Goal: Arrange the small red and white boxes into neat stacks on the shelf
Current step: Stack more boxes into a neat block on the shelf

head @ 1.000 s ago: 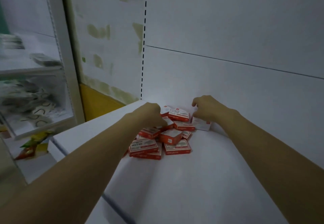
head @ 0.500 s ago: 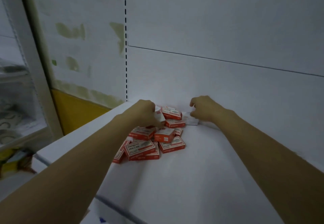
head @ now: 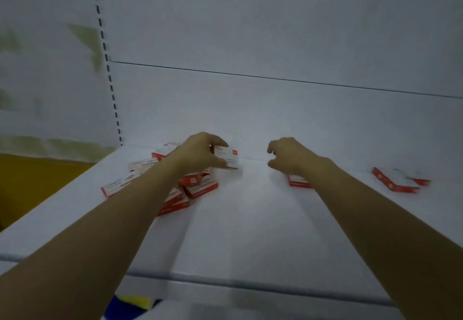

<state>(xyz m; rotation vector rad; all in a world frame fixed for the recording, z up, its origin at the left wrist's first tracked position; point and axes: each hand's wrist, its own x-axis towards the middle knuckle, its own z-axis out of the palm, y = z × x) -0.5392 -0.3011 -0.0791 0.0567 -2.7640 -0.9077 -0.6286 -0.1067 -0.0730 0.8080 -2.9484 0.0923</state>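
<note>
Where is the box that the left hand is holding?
In the head view, near centre: the box is pinched in the left hand, just right of the loose pile, close to the shelf's back panel.

above your left hand point(head: 200, 154) rises a white back panel point(head: 275, 31) with one thin dark seam across it. to the left of this hand a slotted upright point(head: 108, 69) climbs, then a pale wall point(head: 50, 81) with greenish patches over a yellow band point(head: 37, 179). the light is dim.
</note>
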